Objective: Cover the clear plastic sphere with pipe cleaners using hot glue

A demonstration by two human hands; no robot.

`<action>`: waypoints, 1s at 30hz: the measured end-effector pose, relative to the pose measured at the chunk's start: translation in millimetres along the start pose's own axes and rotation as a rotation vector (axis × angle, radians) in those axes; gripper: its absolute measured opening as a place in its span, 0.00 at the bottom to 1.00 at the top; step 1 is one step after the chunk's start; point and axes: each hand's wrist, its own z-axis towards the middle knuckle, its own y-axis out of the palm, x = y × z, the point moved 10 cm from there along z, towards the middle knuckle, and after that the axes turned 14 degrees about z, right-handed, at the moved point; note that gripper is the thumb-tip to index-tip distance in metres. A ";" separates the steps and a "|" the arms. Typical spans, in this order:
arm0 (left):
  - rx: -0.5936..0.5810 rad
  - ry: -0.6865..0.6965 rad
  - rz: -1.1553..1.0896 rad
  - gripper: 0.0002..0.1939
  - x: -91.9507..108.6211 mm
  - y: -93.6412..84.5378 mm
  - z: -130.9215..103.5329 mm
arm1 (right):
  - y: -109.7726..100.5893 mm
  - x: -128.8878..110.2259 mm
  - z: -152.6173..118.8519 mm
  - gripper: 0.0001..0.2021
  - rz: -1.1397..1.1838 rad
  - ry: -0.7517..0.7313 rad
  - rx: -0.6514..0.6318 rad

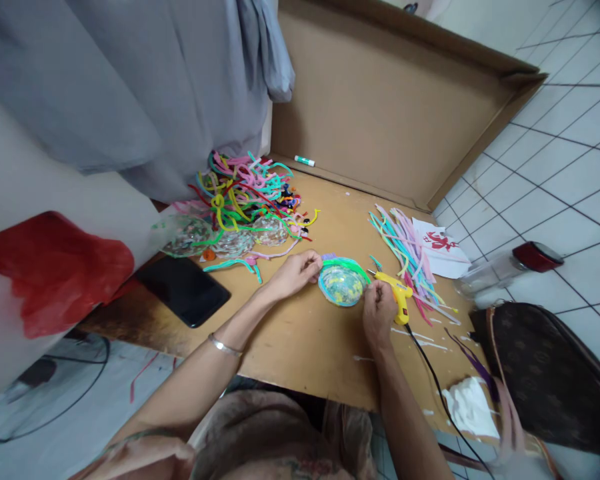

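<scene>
A round clear disc [344, 287] with a mottled white, green and yellow pattern lies on the table in front of me. Light-blue fuzzy edging runs round its rim. Along the far side of that rim curves a bright green pipe cleaner [349, 263]. My left hand [303, 272] is closed in a pinch at its left end. At the right end, my right hand [380, 310] has its fingers closed on it; the fingertips are partly hidden. A yellow hot glue gun [397, 293] lies just beyond my right hand, its nozzle pointing left.
Tangled pipe cleaners [240, 187] and several similar discs [233, 241] lie at the back left, near a black phone [185, 290]. Straight pipe cleaners [405, 247], a bottle [500, 270], a brown bag [550, 367] and crumpled tissue [470, 405] are on the right. Cardboard [370, 100] stands behind.
</scene>
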 end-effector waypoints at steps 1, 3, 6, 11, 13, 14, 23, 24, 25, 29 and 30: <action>0.001 -0.007 -0.007 0.16 -0.5 -0.1 0.1 | -0.2 0.9 0.1 0.13 0.002 0.004 0.000; 0.003 -0.023 -0.012 0.15 -1.8 -0.2 0.1 | 0.4 2.9 0.4 0.13 0.010 0.016 -0.009; 0.007 -0.037 -0.012 0.14 -3.4 -0.2 0.1 | 1.3 3.6 0.4 0.13 0.015 0.022 -0.019; 0.058 0.005 0.093 0.12 -0.1 -5.0 0.5 | 0.0 -1.2 -1.1 0.13 -0.023 -0.014 -0.005; 0.105 0.033 0.185 0.11 4.5 -10.0 0.0 | 0.9 -1.5 -2.0 0.14 -0.040 -0.026 -0.017; 0.118 0.040 0.226 0.10 6.6 -11.5 -0.3 | 1.4 -0.8 -2.4 0.14 -0.042 -0.027 -0.024; 0.203 0.186 0.461 0.19 30.1 -8.6 -9.2 | 3.8 -10.1 -5.6 0.17 -0.184 -0.172 -0.027; 0.214 0.246 0.483 0.20 36.1 -6.3 -11.0 | 4.7 -13.6 -6.7 0.17 -0.201 -0.210 -0.027; 0.221 0.307 0.501 0.22 41.8 -3.7 -12.9 | 5.5 -17.4 -7.9 0.16 -0.218 -0.250 -0.025; 0.212 0.476 0.531 0.23 56.3 5.2 -18.6 | 10.7 -34.1 -13.9 0.13 -0.282 -0.416 -0.032; 0.207 0.497 0.531 0.22 57.9 6.5 -19.3 | 12.3 -39.3 -15.7 0.12 -0.301 -0.463 -0.035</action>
